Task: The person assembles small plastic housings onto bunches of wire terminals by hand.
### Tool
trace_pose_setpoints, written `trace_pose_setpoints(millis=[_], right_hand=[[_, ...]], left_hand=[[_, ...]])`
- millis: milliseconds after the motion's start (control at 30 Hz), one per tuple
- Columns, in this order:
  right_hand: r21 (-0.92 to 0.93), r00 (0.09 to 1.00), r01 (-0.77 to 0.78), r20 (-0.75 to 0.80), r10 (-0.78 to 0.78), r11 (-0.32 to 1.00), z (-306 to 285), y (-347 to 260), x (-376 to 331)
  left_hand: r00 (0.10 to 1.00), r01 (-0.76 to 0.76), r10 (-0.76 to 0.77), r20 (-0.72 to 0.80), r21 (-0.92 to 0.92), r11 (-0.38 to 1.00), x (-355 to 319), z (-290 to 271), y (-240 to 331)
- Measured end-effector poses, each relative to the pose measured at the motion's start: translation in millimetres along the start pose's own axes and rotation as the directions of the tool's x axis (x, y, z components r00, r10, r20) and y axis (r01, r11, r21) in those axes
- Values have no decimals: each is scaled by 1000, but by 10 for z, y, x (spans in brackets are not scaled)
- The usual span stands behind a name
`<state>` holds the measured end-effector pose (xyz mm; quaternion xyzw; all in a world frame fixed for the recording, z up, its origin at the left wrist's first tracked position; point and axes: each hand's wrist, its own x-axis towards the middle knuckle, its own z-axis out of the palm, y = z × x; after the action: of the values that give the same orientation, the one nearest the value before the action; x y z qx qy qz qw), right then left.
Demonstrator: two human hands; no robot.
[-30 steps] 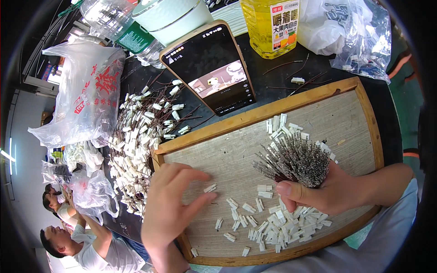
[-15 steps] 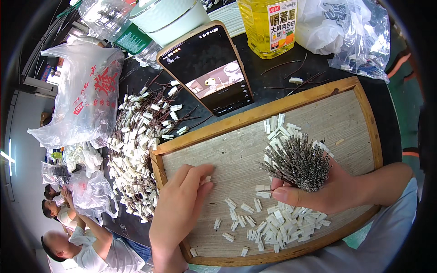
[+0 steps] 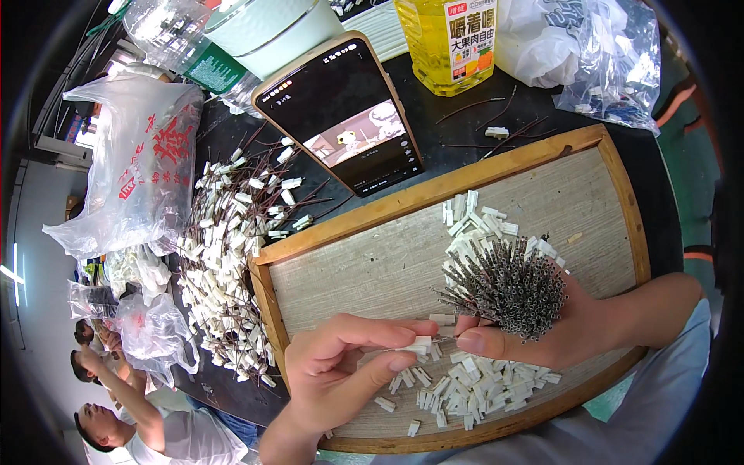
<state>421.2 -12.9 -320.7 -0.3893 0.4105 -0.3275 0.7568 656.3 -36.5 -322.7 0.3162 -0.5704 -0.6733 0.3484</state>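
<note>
My right hand (image 3: pixel 570 329) grips a thick bundle of thin wires (image 3: pixel 504 287) with metal tips fanning out over a wooden tray (image 3: pixel 364 260). My left hand (image 3: pixel 341 372) pinches one small white plastic connector (image 3: pixel 421 342) between thumb and forefinger, held right against a wire tip at my right thumb. Loose white connectors (image 3: pixel 465 384) lie scattered on the tray below both hands. A second cluster of white connectors (image 3: pixel 473 221) lies above the bundle.
A heap of wires with white connectors fitted (image 3: pixel 232 263) lies left of the tray. A phone (image 3: pixel 341 112) with a lit screen leans behind it, beside a yellow oil bottle (image 3: pixel 453 39), plastic bags (image 3: pixel 136 167) and a clear water bottle (image 3: pixel 186 46). Other people sit at the lower left (image 3: pixel 116 418).
My left hand rose off the tray with a white connector and moved right to meet the wire bundle. The right hand shifted slightly lower.
</note>
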Motion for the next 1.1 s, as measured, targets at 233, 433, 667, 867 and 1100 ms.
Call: trace_pose_setpoints(millis=[233,433,667,867,1100], right_hand=[[38,992,89,82,-92,995,-30,97,0],[52,990,79,113,-84,996,-38,85,6],[-45,984,176,43,-174,983,-9,132,23],[58,983,110,138,-117,992,-50,104,12],[-133,982,180,72,-172,975,-13,171,52]], left_hand=[[999,-27,28,44,-33,999,8,16,-15],[995,-94,99,-22,164,982,-3,21,14],[995,-95,85,48,244,965,7,28,-11],[999,-51,51,-12,24,998,11,17,-40],[998,-10,-8,67,263,965,34,80,39]])
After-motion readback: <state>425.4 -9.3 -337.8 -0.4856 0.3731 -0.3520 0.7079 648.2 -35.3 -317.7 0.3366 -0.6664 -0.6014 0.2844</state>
